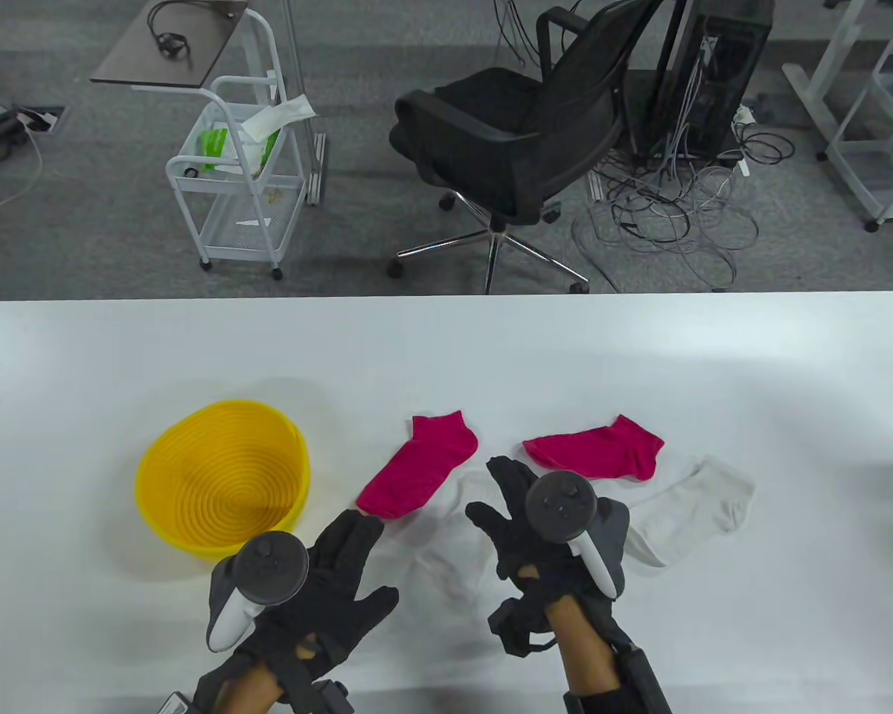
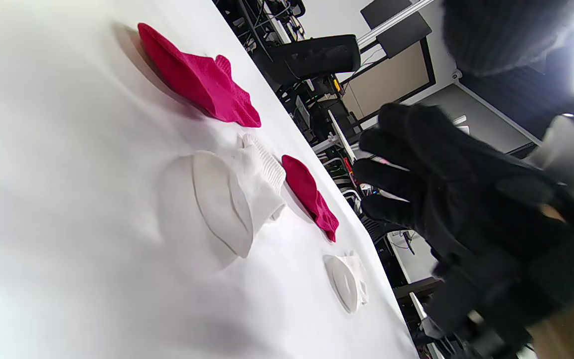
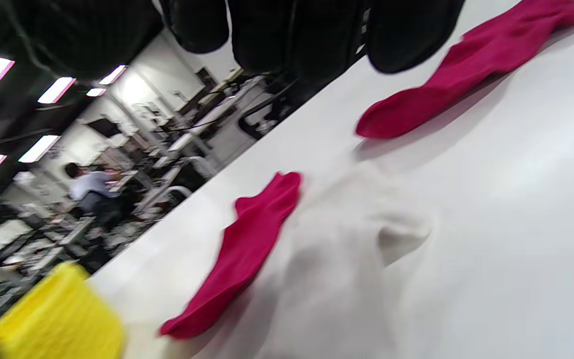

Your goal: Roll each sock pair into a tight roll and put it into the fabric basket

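Observation:
Two pink socks and two white socks lie flat on the white table. The left pink sock (image 1: pixel 420 465) (image 2: pixel 197 80) (image 3: pixel 242 254) partly overlaps one white sock (image 1: pixel 454 543) (image 2: pixel 227 199) (image 3: pixel 357 249). Further right lie the other pink sock (image 1: pixel 599 446) (image 2: pixel 309 194) (image 3: pixel 466 65) and the other white sock (image 1: pixel 692 513) (image 2: pixel 347 281). A yellow basket (image 1: pixel 223 476) (image 3: pixel 53 319) stands empty at the left. My left hand (image 1: pixel 372 558) hovers with spread fingers by the left pink sock's toe. My right hand (image 1: pixel 491 491) (image 2: pixel 441 179) hangs with spread fingers over the middle white sock and holds nothing.
The table's far edge (image 1: pixel 446 297) runs across the middle of the table view. Beyond it stand a black office chair (image 1: pixel 513 134) and a white cart (image 1: pixel 238 171) on the floor. A person sits far off in the right wrist view.

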`<control>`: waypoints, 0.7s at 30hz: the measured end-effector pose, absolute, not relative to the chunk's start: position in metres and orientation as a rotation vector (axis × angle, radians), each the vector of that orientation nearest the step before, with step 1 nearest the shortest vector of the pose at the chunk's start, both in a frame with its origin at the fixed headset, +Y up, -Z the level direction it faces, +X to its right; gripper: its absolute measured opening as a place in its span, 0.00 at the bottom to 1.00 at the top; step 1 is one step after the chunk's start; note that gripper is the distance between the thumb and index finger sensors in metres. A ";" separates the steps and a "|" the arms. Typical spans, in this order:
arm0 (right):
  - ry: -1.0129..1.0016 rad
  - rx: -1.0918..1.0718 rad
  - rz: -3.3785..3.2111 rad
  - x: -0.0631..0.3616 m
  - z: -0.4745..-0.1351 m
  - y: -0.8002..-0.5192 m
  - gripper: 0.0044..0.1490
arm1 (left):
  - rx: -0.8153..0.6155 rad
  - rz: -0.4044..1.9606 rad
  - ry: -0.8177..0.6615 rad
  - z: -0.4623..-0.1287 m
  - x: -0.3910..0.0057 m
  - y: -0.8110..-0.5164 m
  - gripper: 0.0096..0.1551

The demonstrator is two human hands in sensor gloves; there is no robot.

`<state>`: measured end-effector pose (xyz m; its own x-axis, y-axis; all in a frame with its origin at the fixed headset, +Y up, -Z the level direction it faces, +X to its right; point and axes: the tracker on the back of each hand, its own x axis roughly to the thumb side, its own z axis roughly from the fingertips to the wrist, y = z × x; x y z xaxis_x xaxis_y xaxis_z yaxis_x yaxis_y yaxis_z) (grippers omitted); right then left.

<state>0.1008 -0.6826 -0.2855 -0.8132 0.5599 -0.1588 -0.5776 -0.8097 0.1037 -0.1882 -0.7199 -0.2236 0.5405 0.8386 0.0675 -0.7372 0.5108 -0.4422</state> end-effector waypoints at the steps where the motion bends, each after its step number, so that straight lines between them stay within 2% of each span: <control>1: 0.210 -0.200 2.551 0.102 -0.290 -0.685 0.45 | -0.387 0.960 -0.291 -0.224 -0.188 -0.720 0.52; 7: 0.327 -0.397 2.694 0.102 -0.320 -0.713 0.41 | -0.389 0.955 -0.295 -0.223 -0.189 -0.720 0.52; 17: 0.409 -0.547 2.853 0.090 -0.347 -0.753 0.36 | -0.403 0.944 -0.299 -0.223 -0.188 -0.720 0.51; 21: 0.332 -0.566 2.966 0.085 -0.350 -0.761 0.33 | -0.406 0.940 -0.301 -0.223 -0.188 -0.720 0.51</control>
